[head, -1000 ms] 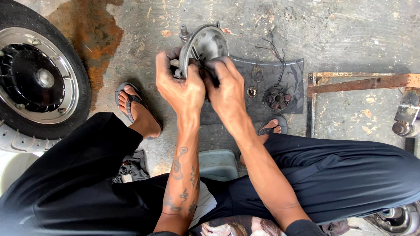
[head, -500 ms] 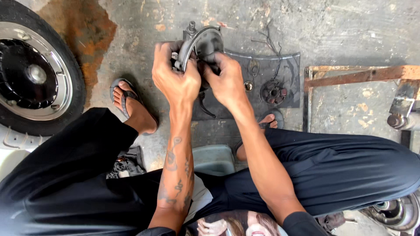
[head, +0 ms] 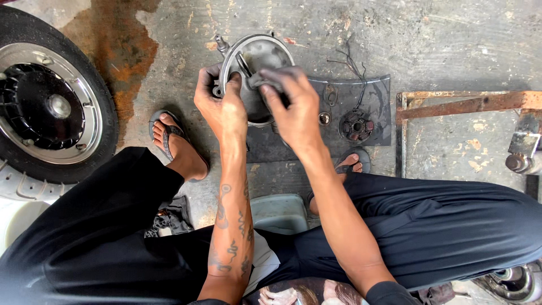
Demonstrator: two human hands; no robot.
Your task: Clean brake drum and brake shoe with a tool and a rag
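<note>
Round metal brake plate (head: pixel 261 59) sits upper centre, gripped at its rim by left hand (head: pixel 221 107); right hand (head: pixel 293 104) pinches a grey rag (head: pixel 261 81) against it. Dark mat (head: pixel 372 104) below, wheel (head: pixel 48 107) far left, rusty frame (head: pixel 468 104) right.

drum plate (head: pixel 257 59): was edge-on a second ago, tilted round so its open round face pointed at the camera
left hand (head: pixel 221 107): grip shifted from the top edge to the rim at 9 o'clock, thumb over the edge
right hand (head: pixel 293 107): moved from the 3 o'clock side onto the face, fingers pressing a grey rag (head: pixel 261 81) into the hollow
</note>
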